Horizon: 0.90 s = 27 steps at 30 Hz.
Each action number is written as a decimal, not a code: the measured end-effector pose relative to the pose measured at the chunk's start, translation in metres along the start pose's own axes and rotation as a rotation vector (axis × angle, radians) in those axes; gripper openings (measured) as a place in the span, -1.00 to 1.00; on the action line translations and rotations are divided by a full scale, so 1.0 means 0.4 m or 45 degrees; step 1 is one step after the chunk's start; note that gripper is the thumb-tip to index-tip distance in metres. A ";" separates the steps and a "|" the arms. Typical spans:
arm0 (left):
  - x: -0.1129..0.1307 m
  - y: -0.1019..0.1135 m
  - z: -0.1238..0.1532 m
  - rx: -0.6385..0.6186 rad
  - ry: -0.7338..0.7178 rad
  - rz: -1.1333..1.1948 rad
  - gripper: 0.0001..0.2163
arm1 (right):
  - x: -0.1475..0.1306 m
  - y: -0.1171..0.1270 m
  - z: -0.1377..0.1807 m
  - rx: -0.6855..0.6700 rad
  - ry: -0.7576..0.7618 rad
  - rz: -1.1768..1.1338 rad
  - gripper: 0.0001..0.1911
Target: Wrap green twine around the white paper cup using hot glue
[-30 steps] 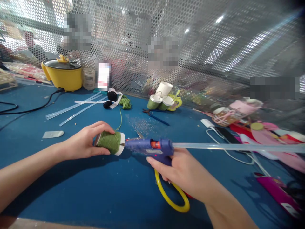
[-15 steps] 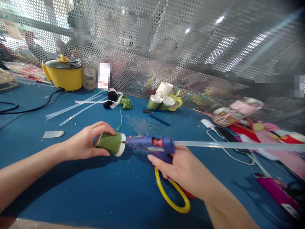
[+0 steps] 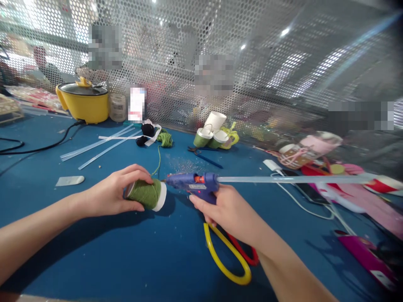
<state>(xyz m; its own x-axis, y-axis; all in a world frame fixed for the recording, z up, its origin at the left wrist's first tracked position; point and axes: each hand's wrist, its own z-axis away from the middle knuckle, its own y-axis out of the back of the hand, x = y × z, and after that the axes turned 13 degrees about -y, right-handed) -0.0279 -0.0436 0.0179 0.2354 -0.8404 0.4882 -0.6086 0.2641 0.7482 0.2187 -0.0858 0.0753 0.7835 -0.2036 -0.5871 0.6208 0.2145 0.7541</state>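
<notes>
One hand, the left (image 3: 111, 192), pinches the yarn-wrapped cup (image 3: 145, 193), best held still, while the right hand (image 3: 228, 207) grips the glue gun (image 3: 206, 184), its nozzle (image 3: 166, 180) near the cup's two-o'clock rim (image 3: 163, 197).

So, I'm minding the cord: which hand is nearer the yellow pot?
Left. The left hand, holding the green roll, is in front and right of the yellow pot; the right hand, holding the glue gun, is farther right.
</notes>
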 end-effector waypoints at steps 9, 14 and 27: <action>-0.003 -0.002 0.002 0.032 -0.013 0.005 -0.64 | 0.002 0.005 0.021 0.006 0.045 -0.012 -0.78; -0.008 -0.005 0.002 0.047 0.036 0.009 -0.64 | 0.001 0.008 0.037 -0.035 0.039 -0.047 -0.77; -0.009 -0.005 -0.004 0.096 0.217 0.000 -0.63 | 0.008 0.008 0.050 -0.140 0.013 -0.018 -0.77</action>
<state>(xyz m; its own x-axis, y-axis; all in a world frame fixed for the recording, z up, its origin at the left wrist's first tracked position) -0.0262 -0.0405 0.0153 0.3568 -0.7463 0.5619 -0.6619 0.2225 0.7158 0.2227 -0.1048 0.0816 0.7744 -0.1981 -0.6009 0.6308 0.3151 0.7091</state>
